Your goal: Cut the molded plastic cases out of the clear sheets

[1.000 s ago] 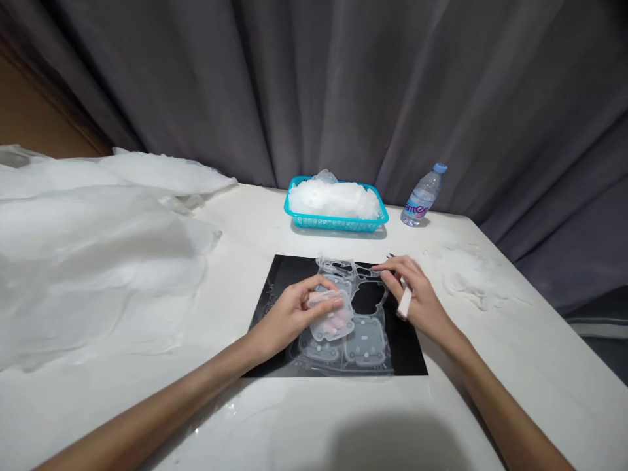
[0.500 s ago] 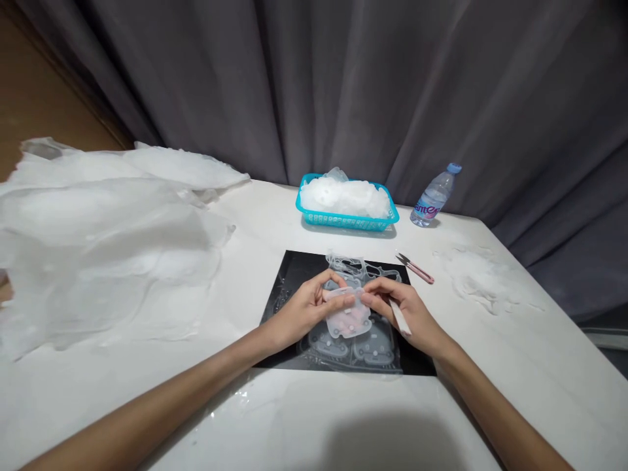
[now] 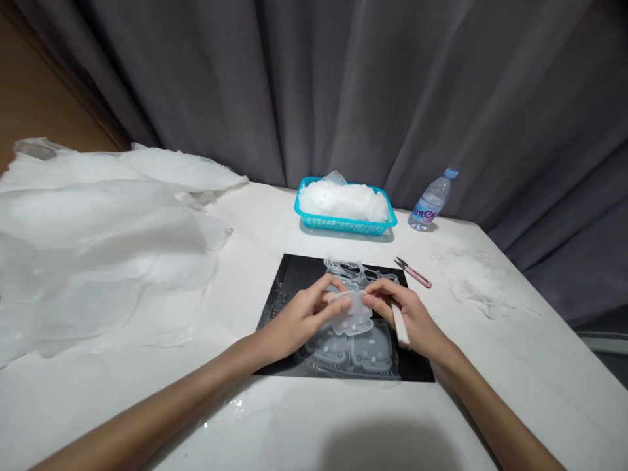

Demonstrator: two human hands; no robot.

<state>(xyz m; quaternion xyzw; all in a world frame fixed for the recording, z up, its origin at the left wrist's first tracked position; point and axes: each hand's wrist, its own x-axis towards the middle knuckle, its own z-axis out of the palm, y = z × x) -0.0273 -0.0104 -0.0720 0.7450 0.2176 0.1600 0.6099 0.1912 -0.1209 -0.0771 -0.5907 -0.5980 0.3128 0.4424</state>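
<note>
A thin, translucent whitish molded piece (image 3: pixel 358 320) is held up between both hands, above the middle of a black mat (image 3: pixel 419 371) laid on the white surface (image 3: pixel 275 418). Its outline is rounded and wavy along the lower edge, small round marks are shown near its lower corners, and its face is milky and smooth. Its upper left part is covered by fingers.

By the left hand (image 3: pixel 307 314), the upper left of the piece is gripped between thumb and curled fingers. By the right hand (image 3: pixel 407 314), its upper right edge is pinched between thumb and fingertips, while a flat white stick (image 3: pixel 400 325) is held across the same palm; what it is cannot be told.

Beneath, a clear molded sheet (image 3: pixel 373 350) is spread on the mat, with similar rounded shapes outlined in it and looping cut-out strips at its far end. Thread snips (image 3: pixel 415 272) with pink handles and dark blades are placed beside the mat.

On the label of a blue-capped water bottle (image 3: pixel 432 204), purple letters can be read as "ante", the rest being turned away. A turquoise basket (image 3: pixel 343 225) is heaped with white translucent pieces (image 3: pixel 343 199).
</note>
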